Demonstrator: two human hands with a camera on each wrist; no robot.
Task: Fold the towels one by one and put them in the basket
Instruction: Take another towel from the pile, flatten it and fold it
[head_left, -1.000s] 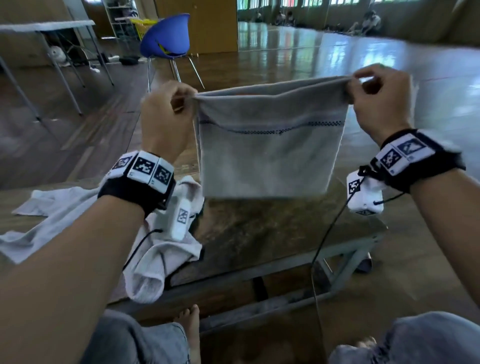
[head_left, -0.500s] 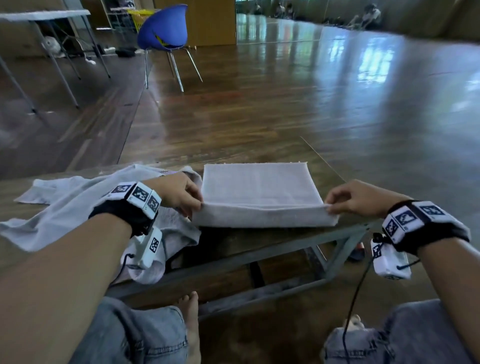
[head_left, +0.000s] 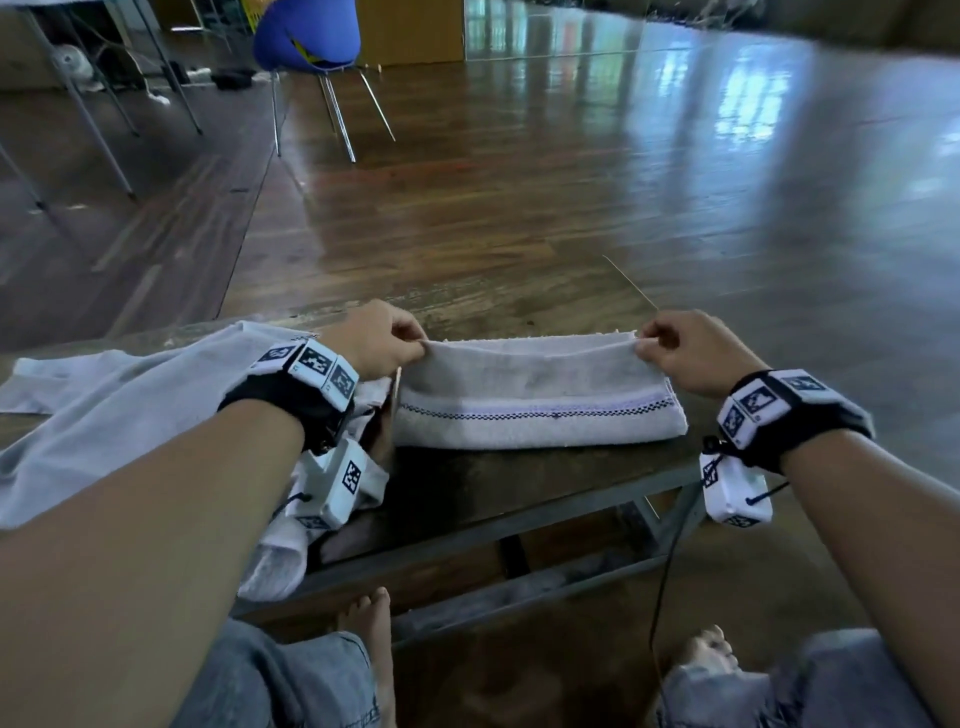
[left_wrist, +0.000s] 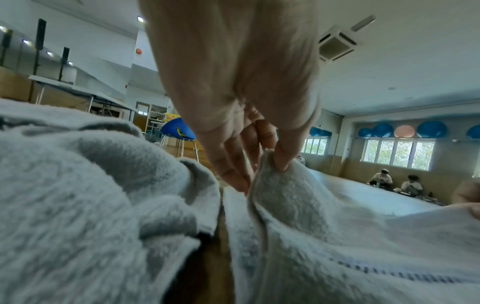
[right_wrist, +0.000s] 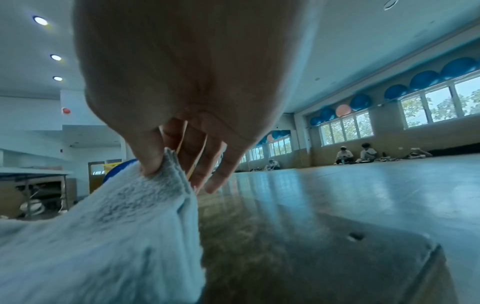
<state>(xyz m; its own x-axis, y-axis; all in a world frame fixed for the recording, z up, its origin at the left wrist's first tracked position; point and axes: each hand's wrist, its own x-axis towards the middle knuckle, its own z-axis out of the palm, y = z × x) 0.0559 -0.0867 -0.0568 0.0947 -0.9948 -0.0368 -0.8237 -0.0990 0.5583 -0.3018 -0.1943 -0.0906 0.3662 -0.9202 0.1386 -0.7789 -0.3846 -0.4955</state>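
While the folded towel (head_left: 535, 410) lay along the table's (head_left: 519, 483) near edge by its right corner, the left hand (head_left: 374, 338) and right hand (head_left: 691, 348) each pinched an end of its raised top layer; unfolded towels (head_left: 130, 405) sprawled over the left edge.

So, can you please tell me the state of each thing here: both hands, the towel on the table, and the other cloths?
left hand: pinches the towel's far left corner.
right hand: pinches the towel's far right corner.
towel: folded, lying on the table, top layer lifted at the far edge.
loose towels: unfolded, crumpled, partly hanging over the table's near edge.
table: carries the towels.
blue chair: standing, unoccupied.
basket: not in view.
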